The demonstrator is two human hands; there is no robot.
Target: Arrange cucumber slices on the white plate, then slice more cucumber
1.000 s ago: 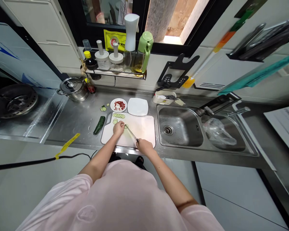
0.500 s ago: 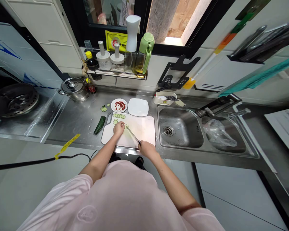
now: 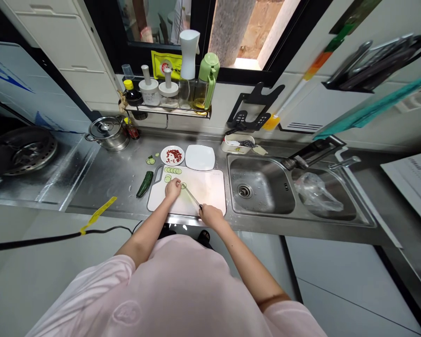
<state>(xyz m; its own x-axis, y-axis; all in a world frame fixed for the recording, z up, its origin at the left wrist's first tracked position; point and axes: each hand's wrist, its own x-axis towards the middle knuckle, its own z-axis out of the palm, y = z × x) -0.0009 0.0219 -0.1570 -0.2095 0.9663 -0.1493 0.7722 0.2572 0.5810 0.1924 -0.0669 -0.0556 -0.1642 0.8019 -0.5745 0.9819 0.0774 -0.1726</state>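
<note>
On the white cutting board point(image 3: 214, 187), my left hand point(image 3: 172, 189) is closed, its fingertips pinching the edge of a thin cucumber slice point(image 3: 183, 186). My right hand point(image 3: 211, 216) grips the black handle of a kitchen knife point(image 3: 192, 197), whose blade points away to the upper left. The blade's tip meets that slice. Several more cucumber slices point(image 3: 173, 171) lie in a row along the board's far left, with a couple point(image 3: 167, 178) just below them. Left of the board rests a dark green piece of cucumber point(image 3: 145, 184).
Behind the board stand a plate of chopped red pieces point(image 3: 172, 155) and a white square plate point(image 3: 199, 157). Cucumber scraps point(image 3: 150, 160) lie left of them. A lidded pot point(image 3: 107, 133) is at the back left. To the right is a double sink point(image 3: 263, 187) holding a plastic bag point(image 3: 317, 192).
The view has shifted slightly. Both hands stay almost in place, the knife tip still at the same cucumber slice.
</note>
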